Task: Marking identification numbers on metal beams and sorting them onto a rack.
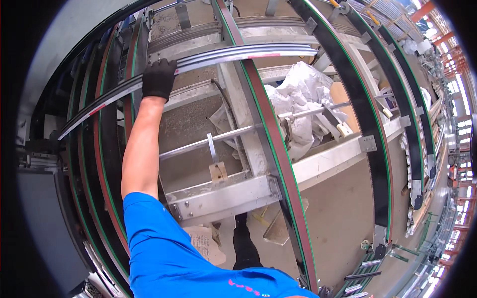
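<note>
My left hand, in a black glove, is closed around a long, slim metal profile. The silvery profile has dark grooves and red-and-white patches along its side. It lies crosswise over several belt rails, one end at the far left and the other beyond the middle rail. That rail has a reddish-brown belt with green edges. My bare forearm and blue sleeve reach up from the lower left. My fingers wrap over the profile, so their undersides are hidden. My right hand is not in the picture.
Black belt rails run on the right, over a pale metal frame. White plastic sacks lie beneath the rails. A dark grey panel stands at left. A cardboard piece lies on the floor near my leg.
</note>
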Action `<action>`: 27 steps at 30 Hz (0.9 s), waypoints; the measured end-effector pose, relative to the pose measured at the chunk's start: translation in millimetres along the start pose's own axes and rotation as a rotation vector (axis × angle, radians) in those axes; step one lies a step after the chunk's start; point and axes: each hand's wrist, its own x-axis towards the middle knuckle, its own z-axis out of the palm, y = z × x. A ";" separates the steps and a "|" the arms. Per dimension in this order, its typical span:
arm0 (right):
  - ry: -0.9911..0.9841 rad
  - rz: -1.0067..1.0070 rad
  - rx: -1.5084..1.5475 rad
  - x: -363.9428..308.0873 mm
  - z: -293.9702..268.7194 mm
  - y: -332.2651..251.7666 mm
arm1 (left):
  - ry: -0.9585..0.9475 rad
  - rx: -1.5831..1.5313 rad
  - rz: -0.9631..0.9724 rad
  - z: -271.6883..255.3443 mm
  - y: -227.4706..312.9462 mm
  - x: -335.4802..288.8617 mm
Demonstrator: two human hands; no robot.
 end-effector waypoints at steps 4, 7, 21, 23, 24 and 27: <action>0.002 -0.045 0.063 -4.2 -22.9 39.7 | -0.092 0.014 0.040 -77.5 36.9 -47.3; -0.002 -0.123 0.127 -17.5 -44.2 72.7 | -0.001 -0.151 0.137 -145.1 70.8 -101.9; -0.367 -0.877 0.390 -42.7 -115.0 113.8 | -0.328 -0.257 0.185 -524.3 257.2 -405.0; -0.405 -0.924 0.499 -48.0 -135.8 114.1 | -0.368 -0.291 0.160 -573.1 279.0 -449.0; -0.432 -0.990 0.577 -51.1 -142.7 111.9 | -0.421 -0.289 0.141 -592.7 287.7 -467.2; -0.453 -1.195 0.586 -65.1 -161.1 98.1 | -0.407 -0.355 0.066 -635.6 313.6 -516.0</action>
